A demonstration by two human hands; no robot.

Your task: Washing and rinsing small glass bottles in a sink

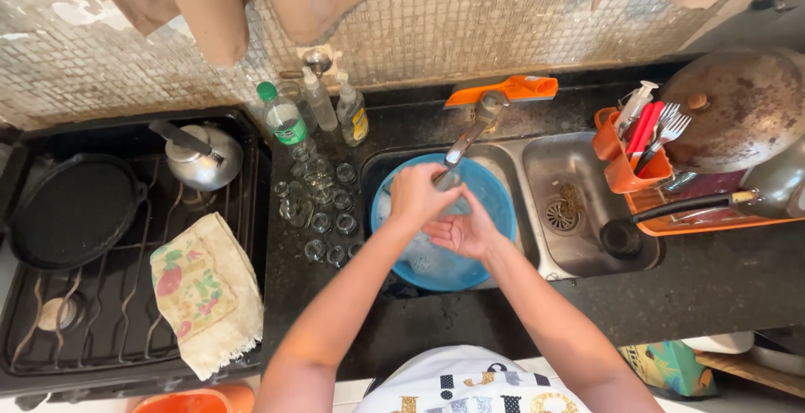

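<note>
Washing under way, judging by the foam: left hand (417, 195) loosely curled over the upturned, open palm of right hand (459, 233), rubbing beneath the metal tap (470, 132) above the soapy round blue plastic basin (495, 191) in the sink's left bowl, small clear glasses (323, 203) clustered on the dark counter (713, 283).

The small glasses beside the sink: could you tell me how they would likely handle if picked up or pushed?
The glasses look like clear glass, so probably fragile and light. They stand crowded together on the dark counter, so pushing one would likely knock its neighbours. Both hands look wet and soapy over the blue basin, so a grip may slip.
</note>
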